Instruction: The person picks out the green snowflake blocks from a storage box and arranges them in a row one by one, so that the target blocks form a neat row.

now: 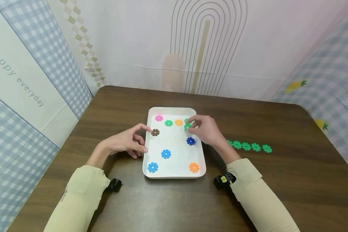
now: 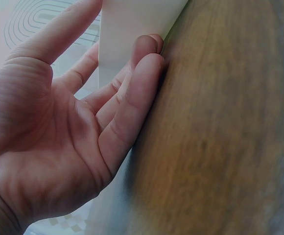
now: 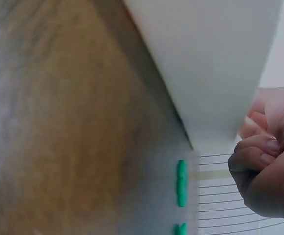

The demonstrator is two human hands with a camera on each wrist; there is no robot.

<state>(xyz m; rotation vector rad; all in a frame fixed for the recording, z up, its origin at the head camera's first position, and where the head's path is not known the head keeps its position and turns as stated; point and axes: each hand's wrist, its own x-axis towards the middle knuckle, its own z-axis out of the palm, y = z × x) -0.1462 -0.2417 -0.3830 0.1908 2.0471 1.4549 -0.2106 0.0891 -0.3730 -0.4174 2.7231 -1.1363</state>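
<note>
Several notched flower-shaped plastic discs lie in a white rectangular tray (image 1: 178, 175). My right hand (image 1: 207, 129) is over the tray's right side, pinching a green disc (image 1: 187, 127) between thumb and forefinger; another bit of green shows just behind it, partly hidden by the fingers. A dark blue disc (image 1: 190, 141) lies just below this hand. My left hand (image 1: 127, 141) is at the tray's left rim, its forefinger reaching to a brown disc (image 1: 155, 132) and its thumb tip at the rim. In the left wrist view, the other fingers (image 2: 132, 98) bend loosely beside the tray's outer wall.
Pink (image 1: 159, 118), green (image 1: 168, 123) and orange (image 1: 178, 122) discs lie toward the tray's far end. Two light blue discs (image 1: 166, 154) and an orange disc (image 1: 194, 167) lie nearer. A row of green discs (image 1: 246, 146) runs along the wooden table (image 1: 293, 180), right of the tray.
</note>
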